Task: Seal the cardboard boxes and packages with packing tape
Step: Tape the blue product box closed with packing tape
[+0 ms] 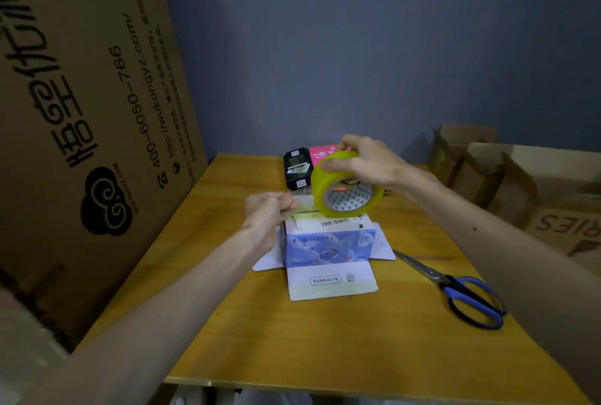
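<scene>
A small blue and white carton (328,247) lies in the middle of the wooden table (292,333), its white end flaps folded out flat. My right hand (364,160) grips a yellowish roll of packing tape (346,188) from above, held in the air just behind the carton. My left hand (268,212) pinches the loose end of the tape, a clear strip (304,204) stretched between hand and roll over the carton's top.
Blue-handled scissors (461,290) lie on the table to the right of the carton. A black box (297,169) and a pink package (322,151) sit at the back. A big printed cardboard box (81,112) stands at left; opened cardboard boxes (507,183) at right.
</scene>
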